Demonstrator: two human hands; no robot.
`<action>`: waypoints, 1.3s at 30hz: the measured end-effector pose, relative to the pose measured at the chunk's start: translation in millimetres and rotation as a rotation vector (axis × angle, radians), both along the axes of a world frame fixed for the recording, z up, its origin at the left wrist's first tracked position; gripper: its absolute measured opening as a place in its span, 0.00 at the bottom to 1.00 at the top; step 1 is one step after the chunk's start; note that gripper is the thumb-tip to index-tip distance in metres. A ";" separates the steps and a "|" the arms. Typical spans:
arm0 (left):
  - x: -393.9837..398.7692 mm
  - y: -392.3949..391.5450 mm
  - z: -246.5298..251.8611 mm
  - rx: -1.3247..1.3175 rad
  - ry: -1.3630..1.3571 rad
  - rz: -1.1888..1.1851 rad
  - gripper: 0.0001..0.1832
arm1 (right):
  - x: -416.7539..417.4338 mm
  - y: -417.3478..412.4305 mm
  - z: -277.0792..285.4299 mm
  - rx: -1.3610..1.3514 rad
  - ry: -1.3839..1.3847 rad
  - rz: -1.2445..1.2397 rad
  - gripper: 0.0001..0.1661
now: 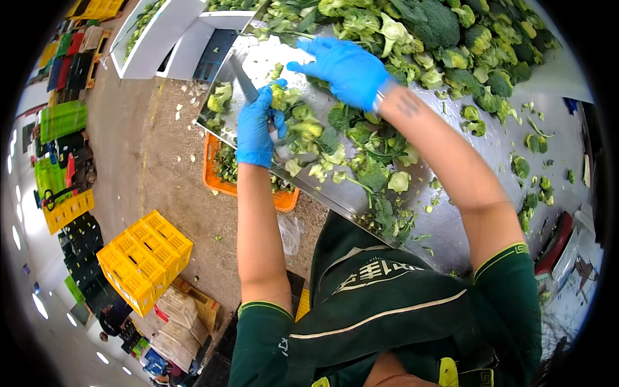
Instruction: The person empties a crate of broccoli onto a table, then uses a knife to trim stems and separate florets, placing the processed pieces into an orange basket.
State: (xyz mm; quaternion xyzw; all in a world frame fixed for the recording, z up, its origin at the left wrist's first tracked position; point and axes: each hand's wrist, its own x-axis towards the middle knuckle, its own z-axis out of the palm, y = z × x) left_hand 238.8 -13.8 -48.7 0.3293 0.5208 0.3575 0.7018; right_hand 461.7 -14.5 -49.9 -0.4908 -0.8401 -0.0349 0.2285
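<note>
My left hand [257,126], in a blue glove, is closed around a knife [243,80] whose blade points up and away from me. A pale handle end seems to show below the fist. Blurred by motion, my gloved right hand [346,72] reaches over the metal table [430,164] with fingers spread and nothing visible in them. Cut broccoli pieces and leaves [309,128] lie between and below the hands. Beyond the right hand rises a large heap of broccoli [435,29], with a pale cut stalk [392,31] near its edge.
An orange crate [220,179] of trimmings stands on the floor under the table's left edge. White bins [159,34] adjoin the far left corner. Yellow crates [145,261] are stacked at lower left. Loose florets [521,167] lie to the right; scraps dot the floor.
</note>
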 end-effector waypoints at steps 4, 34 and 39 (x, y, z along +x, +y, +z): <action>-1.8 -30.0 25.1 -0.074 -0.200 0.194 0.16 | 5.5 29.5 -28.8 -0.516 0.094 0.000 0.25; 59.5 -97.6 27.8 0.355 0.347 -0.100 0.19 | 79.7 -95.0 -11.1 -0.482 0.606 -0.577 0.37; 58.5 -123.7 15.0 0.459 0.514 -0.313 0.22 | 74.0 -86.0 8.2 -0.879 1.405 -0.442 0.36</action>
